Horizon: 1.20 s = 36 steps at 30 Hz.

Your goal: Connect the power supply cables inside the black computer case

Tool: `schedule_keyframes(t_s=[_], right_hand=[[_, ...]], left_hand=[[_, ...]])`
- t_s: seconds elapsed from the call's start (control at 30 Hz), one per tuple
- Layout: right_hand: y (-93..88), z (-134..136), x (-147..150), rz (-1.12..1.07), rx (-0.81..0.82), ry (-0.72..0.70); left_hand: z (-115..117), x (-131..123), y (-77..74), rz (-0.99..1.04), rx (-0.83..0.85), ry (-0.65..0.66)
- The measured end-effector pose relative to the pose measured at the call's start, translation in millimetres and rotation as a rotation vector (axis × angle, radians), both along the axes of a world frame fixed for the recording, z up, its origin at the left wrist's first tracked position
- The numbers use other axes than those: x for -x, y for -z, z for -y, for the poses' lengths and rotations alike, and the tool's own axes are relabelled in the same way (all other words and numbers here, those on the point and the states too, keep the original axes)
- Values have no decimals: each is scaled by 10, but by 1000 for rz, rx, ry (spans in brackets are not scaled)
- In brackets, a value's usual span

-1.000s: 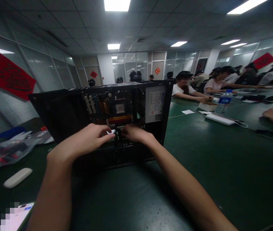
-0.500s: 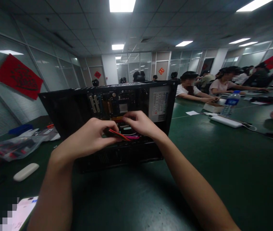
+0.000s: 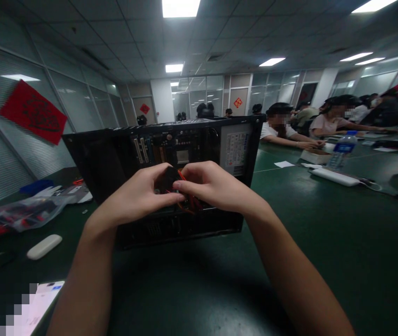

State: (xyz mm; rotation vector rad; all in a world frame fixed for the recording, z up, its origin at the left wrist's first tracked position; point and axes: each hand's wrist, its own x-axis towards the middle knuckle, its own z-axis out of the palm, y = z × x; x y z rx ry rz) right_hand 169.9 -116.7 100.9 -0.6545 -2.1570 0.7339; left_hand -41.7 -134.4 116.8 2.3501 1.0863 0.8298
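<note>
Left hand (image 3: 138, 192), right hand (image 3: 216, 186), wires (image 3: 192, 204) between them

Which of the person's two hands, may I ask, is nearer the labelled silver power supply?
The right hand: in the picture it lies between the power supply and the left hand, which is farther off.

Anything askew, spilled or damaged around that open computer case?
Nothing stands out: red-orange wires bunch between left hand and right hand at the computer case. No spill or breakage shows, though its interior is dark.
</note>
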Motion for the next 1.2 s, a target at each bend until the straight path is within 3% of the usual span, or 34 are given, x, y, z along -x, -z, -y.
schedule_keyframes(t_s=[0.17,0.47,0.67,1.2], right_hand=[[-23,-41,-33,-137,153,-38],[-44,-82,-89,-205,163,-37],[-45,-105,-105,-264,224,-28],[-11,-73,-12,-374,331,-85]], left_hand=[[-10,33,20,60,-54,78],[25,-42,-8,2,-354,-87],[-14,-66,-7,-101,-544,-114],[-21,-96,27,-174,-748,-103]])
